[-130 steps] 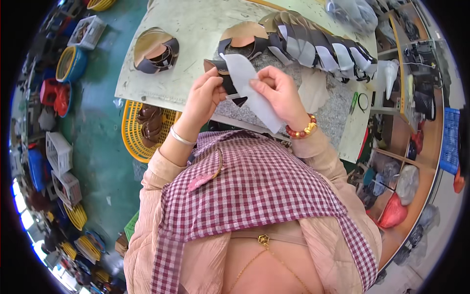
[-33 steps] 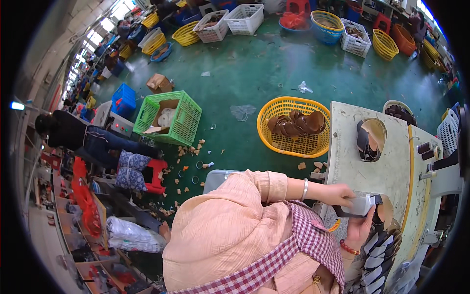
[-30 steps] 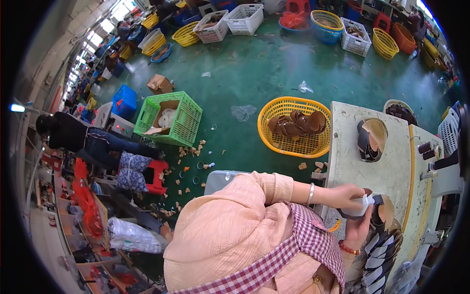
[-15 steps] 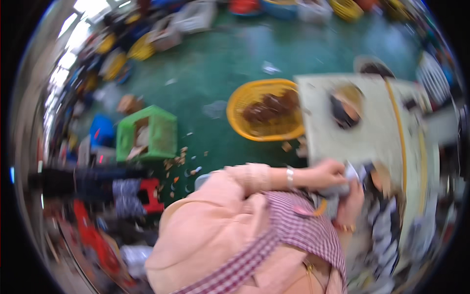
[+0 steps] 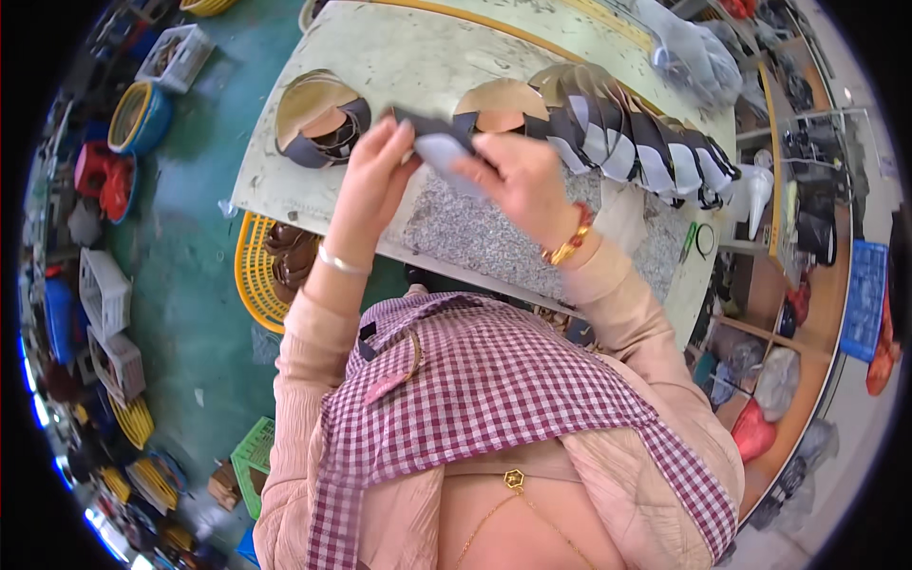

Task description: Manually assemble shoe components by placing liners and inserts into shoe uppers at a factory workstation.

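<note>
Pinching dark-and-white pc (image 5: 441, 149), L hand (image 5: 380, 173) fingers at 8 o'clock, R hand (image 5: 528, 186) at 4; prob. light, floppy, grip opp. edges!

Workshop, worktable (image 5: 408, 59), row of overlapping pieces (image 5: 622, 133), plastic crates (image 5: 104, 293)

No text, label, number or sign can be read: none is made out on the table (image 5: 408, 57), on the dark-and-light piece (image 5: 440, 150) held over it, or on the yellow basket (image 5: 249, 271) beside its near left corner.
</note>
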Available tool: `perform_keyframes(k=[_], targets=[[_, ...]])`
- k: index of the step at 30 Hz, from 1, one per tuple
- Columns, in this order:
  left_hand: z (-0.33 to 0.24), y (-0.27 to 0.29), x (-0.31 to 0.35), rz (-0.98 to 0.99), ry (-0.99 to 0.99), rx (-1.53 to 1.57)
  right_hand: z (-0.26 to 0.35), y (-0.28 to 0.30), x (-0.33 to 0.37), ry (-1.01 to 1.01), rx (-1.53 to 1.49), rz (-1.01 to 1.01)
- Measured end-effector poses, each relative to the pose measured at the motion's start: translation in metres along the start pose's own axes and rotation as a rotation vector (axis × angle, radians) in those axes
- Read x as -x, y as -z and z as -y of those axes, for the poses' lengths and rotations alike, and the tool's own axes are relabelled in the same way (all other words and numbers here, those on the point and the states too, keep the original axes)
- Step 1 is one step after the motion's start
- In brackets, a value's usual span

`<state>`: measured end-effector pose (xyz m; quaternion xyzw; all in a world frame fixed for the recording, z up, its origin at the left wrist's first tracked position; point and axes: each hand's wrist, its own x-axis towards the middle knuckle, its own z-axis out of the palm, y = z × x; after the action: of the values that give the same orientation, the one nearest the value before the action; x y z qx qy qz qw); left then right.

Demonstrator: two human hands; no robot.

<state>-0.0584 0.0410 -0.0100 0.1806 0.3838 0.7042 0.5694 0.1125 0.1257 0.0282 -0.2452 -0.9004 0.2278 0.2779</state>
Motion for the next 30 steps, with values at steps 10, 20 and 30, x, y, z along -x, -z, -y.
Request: perform_keyframes(k=[10,20,30], targets=[[0.071,0.085,-0.063,-0.214,0.327,-0.333,-0.092,-0.057,0.007,0.23,0.371,0.206],[0.108,0.105,0.039,-0.171,0.108,-0.79,-0.184,-0.112,0.025,0.535,0.585,0.124],[0.08,0.09,0.101,-0.26,-0.039,-0.944,-0.165,-0.022,0.121,0.03,0.324,0.135]])
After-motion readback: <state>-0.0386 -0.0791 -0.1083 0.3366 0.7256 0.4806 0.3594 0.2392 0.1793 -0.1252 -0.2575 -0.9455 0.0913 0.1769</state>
